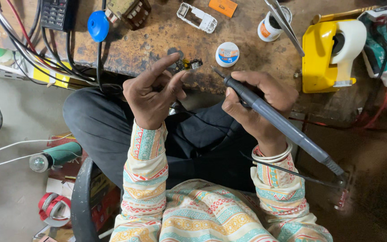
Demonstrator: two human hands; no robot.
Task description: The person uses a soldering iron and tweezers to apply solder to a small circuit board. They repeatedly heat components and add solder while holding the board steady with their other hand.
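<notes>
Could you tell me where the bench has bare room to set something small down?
Bare wood lies between the blue disc and the white frame, above the left hand. It is crowded right, around the yellow tape dispenser, and left among the cables.

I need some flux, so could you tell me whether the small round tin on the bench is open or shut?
Shut: the small round tin has its printed white lid seated flat on top, with nothing of the inside showing.
</notes>
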